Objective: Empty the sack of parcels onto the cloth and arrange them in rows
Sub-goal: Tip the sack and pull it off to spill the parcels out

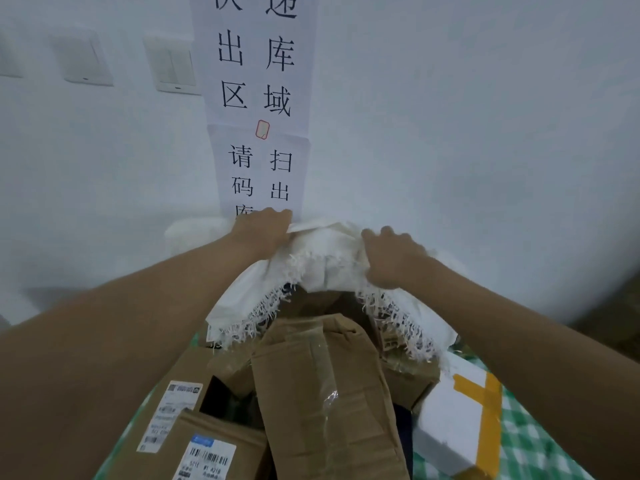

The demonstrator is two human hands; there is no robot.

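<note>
Your left hand (pixel 263 228) and right hand (pixel 391 258) both hold a tight grip on the bunched closed end of the white sack (pixel 322 251), raised high. Its frayed mouth hangs straight below, toward you. Cardboard parcels (pixel 322 393) spill under it onto the green checked cloth (pixel 530 441). Lift straight up, both hands equally near.

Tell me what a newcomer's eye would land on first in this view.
First, both hands, the left hand and the right hand, gripping the upturned white woven sack in the middle, its frayed mouth pointing down. Next, the cardboard parcels piled under it on the green checked cloth, with a white foam box taped in yellow at the right. Behind, a paper sign with large black characters hangs on the wall.
</note>
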